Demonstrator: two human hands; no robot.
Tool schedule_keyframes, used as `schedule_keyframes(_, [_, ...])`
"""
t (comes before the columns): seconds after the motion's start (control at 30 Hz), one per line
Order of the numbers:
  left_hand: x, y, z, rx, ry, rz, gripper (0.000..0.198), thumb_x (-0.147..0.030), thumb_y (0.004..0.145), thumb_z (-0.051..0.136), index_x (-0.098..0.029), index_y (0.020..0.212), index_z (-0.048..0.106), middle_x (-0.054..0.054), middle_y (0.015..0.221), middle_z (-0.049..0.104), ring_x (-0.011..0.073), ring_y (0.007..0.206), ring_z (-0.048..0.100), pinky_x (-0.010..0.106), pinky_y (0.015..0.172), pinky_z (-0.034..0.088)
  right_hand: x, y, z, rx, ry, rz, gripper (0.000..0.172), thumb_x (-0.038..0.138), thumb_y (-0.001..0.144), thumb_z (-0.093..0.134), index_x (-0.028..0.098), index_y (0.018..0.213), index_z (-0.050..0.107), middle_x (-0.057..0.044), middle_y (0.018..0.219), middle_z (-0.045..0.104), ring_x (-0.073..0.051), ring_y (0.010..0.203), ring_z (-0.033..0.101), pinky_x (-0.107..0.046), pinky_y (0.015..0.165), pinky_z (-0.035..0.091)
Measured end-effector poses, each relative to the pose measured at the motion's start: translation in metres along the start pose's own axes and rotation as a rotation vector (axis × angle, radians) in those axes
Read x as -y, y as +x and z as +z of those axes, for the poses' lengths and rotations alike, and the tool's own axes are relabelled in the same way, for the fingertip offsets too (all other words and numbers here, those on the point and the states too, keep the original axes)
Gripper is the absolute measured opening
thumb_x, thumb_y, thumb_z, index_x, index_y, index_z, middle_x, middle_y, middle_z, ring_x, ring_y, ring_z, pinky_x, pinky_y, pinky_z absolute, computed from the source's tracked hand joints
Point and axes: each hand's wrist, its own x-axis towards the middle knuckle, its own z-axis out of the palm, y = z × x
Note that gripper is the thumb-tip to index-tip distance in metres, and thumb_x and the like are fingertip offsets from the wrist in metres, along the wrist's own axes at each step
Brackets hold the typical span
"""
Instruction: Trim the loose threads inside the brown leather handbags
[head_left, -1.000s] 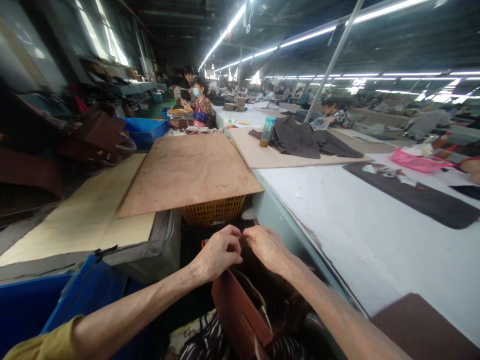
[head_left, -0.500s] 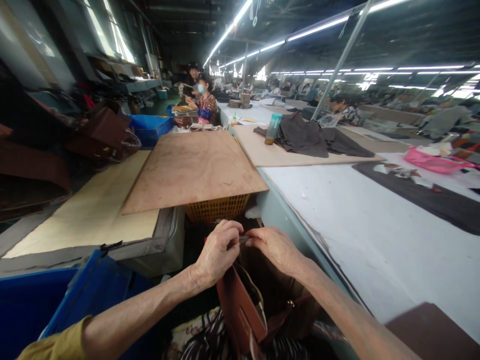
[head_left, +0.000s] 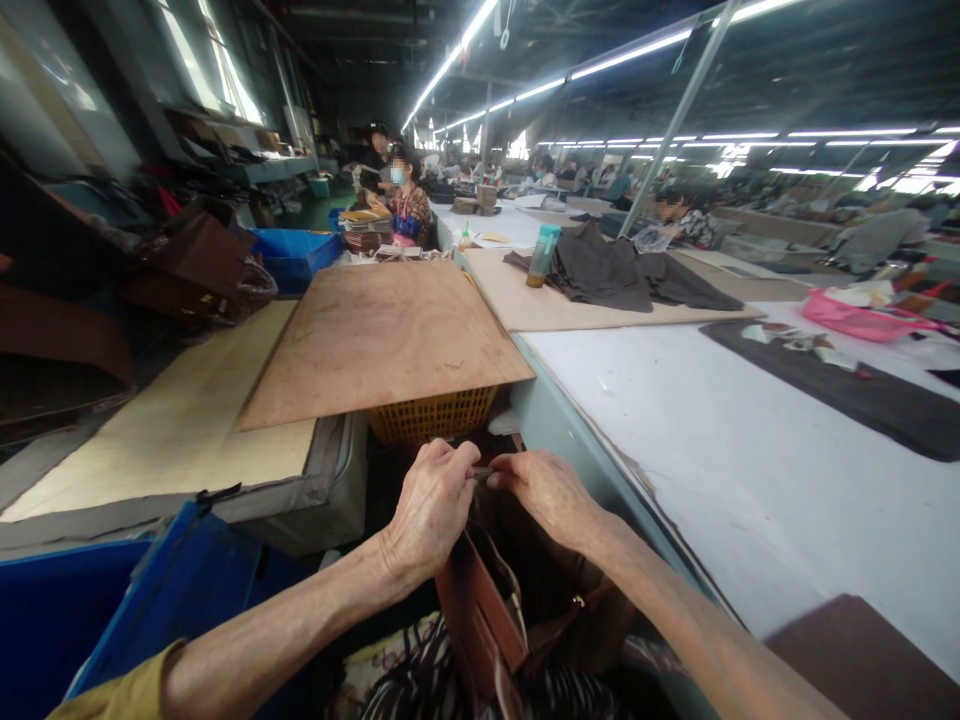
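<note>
A brown leather bag point(head_left: 480, 607) lies open on my lap, its upper edge rising toward my hands. My left hand point(head_left: 433, 500) is closed with its fingers curled at the top of the bag, pinching a small thin piece. From the right, my right hand point(head_left: 544, 492) pinches the other end of that same piece between thumb and fingers. The piece point(head_left: 482, 471) shows only as a narrow strip between the fingertips, too small to name. A small gold-coloured fitting point(head_left: 578, 601) shows on the bag's right side, below my right hand.
A wooden board point(head_left: 390, 340) rests over a yellow basket point(head_left: 435, 415) ahead. On the right stands a white-topped table point(head_left: 720, 440) with dark fabric and a green-capped bottle point(head_left: 543, 255). Blue bins point(head_left: 172, 590) are at the lower left. Two people are farther back.
Both hands stay at the top of the bag with almost the same pinch. The whole view has shifted very slightly.
</note>
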Motion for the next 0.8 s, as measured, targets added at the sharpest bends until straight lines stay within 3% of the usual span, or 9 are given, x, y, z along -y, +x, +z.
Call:
schedule_keyframes(0.2, [-0.001, 0.006, 0.000, 0.040, 0.026, 0.034, 0.018, -0.007, 0.079, 0.045, -0.018, 0.073, 0.058, 0.001, 0.070, 0.057, 0.0172, 0.075, 0.044, 0.027, 0.067, 0.038, 0.006, -0.002, -0.002, -0.034, -0.066, 0.005, 0.022, 0.028, 0.086, 0.046, 0.029, 0.098, 0.064, -0.001, 0.090, 0.069, -0.020, 0.090, 0.061, -0.026, 0.071, 0.038])
schedule_keyframes(0.4, [0.001, 0.004, 0.002, -0.024, 0.052, 0.028, 0.014, -0.013, 0.079, 0.053, -0.019, 0.070, 0.062, 0.001, 0.073, 0.057, 0.0175, 0.076, 0.043, 0.030, 0.070, 0.037, 0.000, -0.002, -0.001, -0.030, 0.007, -0.022, 0.023, 0.028, 0.085, 0.043, 0.027, 0.084, 0.067, 0.001, 0.078, 0.068, -0.015, 0.075, 0.059, -0.023, 0.063, 0.036])
schedule_keyframes(0.63, [0.002, 0.007, 0.005, -0.027, 0.009, 0.007, 0.015, -0.006, 0.072, 0.051, -0.016, 0.062, 0.057, 0.003, 0.095, 0.052, 0.0173, 0.085, 0.044, 0.030, 0.074, 0.037, -0.006, 0.000, 0.003, 0.002, 0.109, -0.007, 0.022, 0.032, 0.082, 0.045, 0.025, 0.077, 0.066, 0.003, 0.070, 0.062, -0.014, 0.070, 0.055, -0.022, 0.061, 0.033])
schedule_keyframes(0.8, [0.005, 0.011, 0.010, 0.033, -0.123, -0.103, 0.014, -0.004, 0.066, 0.050, -0.016, 0.060, 0.050, -0.001, 0.072, 0.054, 0.0125, 0.070, 0.047, 0.023, 0.065, 0.036, -0.001, 0.002, 0.000, -0.008, 0.067, 0.057, 0.024, 0.031, 0.080, 0.046, 0.022, 0.072, 0.066, 0.000, 0.064, 0.059, -0.014, 0.067, 0.053, -0.022, 0.057, 0.031])
